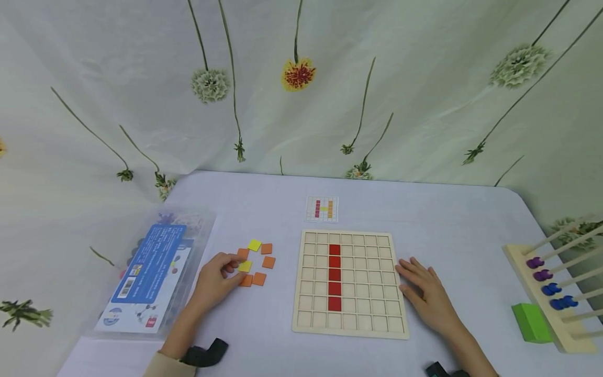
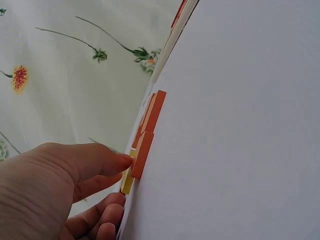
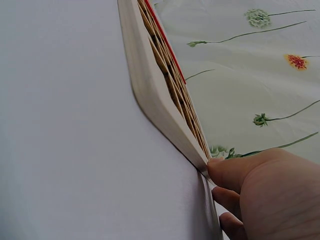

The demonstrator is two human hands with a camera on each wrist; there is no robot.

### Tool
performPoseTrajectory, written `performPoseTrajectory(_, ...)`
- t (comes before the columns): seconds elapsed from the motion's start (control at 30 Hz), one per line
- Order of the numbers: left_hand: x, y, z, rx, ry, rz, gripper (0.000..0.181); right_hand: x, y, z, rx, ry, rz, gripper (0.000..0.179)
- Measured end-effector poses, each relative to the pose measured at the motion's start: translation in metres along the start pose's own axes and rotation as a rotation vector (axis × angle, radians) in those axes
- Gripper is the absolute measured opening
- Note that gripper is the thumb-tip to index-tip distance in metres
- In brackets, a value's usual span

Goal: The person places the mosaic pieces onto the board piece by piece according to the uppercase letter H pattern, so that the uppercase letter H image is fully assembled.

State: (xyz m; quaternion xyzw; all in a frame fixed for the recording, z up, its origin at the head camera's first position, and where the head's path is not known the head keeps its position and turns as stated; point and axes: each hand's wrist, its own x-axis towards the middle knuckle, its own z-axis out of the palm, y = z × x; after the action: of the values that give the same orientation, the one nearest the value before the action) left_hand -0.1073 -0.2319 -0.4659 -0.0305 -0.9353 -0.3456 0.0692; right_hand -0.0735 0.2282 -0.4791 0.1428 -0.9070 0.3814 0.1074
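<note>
Head view: left hand at the loose tiles, thumb and index finger curled to a narrow gap with the near yellow tile between them, apparently a light pinch at its edges. Tile sits left of the wooden grid board, an orange tile just on its near side and another just beyond. Left wrist view is nearly edge-on and the fingers cover part of the yellow piece; cannot tell whether it has left the white cloth. Right hand holds nothing; fingers loosely extended, thumb against the board's right edge. Five red tiles fill one board column; a small pattern card lies beyond. Technique, as judged: grip opposite edges, keep the thumb off the near orange neighbour, raise the tile straight up before any sideways travel. Right-hand contact should stay gentle, enough to steady the board without skewing it.
</note>
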Motion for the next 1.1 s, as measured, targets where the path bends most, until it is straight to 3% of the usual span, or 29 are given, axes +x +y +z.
performPoseTrajectory(1.1,0.0002,-0.0054,0.0035,0.011,0.005,-0.014,0.030,-0.0011,0.0013,0.0006,-0.007,0.021,-0.020,0.039)
